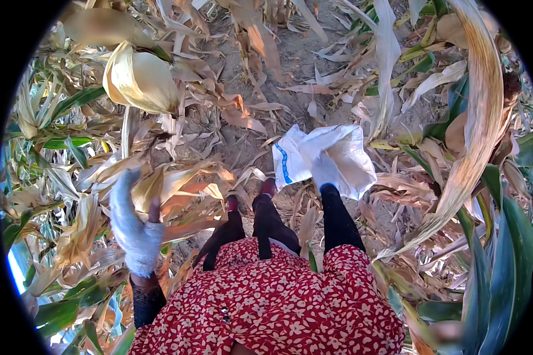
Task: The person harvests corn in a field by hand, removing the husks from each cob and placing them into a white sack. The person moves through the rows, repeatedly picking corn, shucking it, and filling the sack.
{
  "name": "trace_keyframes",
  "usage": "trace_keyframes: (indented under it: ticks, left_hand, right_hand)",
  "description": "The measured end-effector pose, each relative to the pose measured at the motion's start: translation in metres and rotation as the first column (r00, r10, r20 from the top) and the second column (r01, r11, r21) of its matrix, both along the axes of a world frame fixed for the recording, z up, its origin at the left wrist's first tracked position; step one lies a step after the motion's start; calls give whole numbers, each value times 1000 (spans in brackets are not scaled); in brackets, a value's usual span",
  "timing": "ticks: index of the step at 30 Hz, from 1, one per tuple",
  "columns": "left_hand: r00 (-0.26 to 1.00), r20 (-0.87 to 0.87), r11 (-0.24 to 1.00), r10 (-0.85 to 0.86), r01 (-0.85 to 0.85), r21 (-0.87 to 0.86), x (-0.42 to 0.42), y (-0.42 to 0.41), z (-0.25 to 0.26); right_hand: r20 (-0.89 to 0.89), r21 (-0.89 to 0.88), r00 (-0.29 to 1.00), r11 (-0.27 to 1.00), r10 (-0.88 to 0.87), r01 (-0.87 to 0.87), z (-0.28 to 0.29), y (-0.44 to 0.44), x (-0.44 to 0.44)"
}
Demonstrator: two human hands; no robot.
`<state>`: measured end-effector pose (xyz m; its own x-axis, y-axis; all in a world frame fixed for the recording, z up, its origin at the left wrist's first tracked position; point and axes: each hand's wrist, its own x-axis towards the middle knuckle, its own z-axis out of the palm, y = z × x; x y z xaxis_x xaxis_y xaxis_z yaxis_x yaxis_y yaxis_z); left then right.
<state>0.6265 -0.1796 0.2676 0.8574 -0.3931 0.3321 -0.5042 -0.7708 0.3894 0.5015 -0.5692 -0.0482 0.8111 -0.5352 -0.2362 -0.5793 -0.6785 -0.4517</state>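
Observation:
My left hand [137, 226] wears a pale knitted glove with the thumb tip bare. Its fingers and thumb are spread in a curve, with a dry husked maize ear [147, 191] showing behind the gap between them. No contact with that ear is plain. At the end of a dark sleeve, my right hand [326, 171], also gloved, grips a white woven sack [355, 164] with a blue printed stripe. The sack's mouth gapes to the right of the hand; what lies inside is hidden. Above my left hand, a larger maize ear in pale husk [142, 82] stands close to the camera.
Dry maize stalks and leaves crowd both sides. A long dry leaf [475, 155] arches across the right, above broad green leaves [511, 257]. Bare soil [288, 57] strewn with dead leaves runs ahead of my red shoes [268, 187].

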Motion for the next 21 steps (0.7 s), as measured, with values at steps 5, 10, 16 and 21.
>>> trace_keyframes:
  ticks: [5,10,16,21]
  left_hand:
    - [807,-537,964,-244,139,-228,1,-78,-70]
    - [711,-684,861,-163,441,253,35,-174,-213]
    - [686,-662,862,-301,493,118,67,-209,-307]
    - [721,-674,919,-159,357,165,96,-220,-314]
  right_hand:
    - [51,16,878,878,477,-478,73,105,79]
    - [267,-41,897,934,351,-354,7,177,44]
    - [20,299,989,945,-146,133,27,170,-7]
    - [-262,570,118,-54,-958,820,17,129,-59]
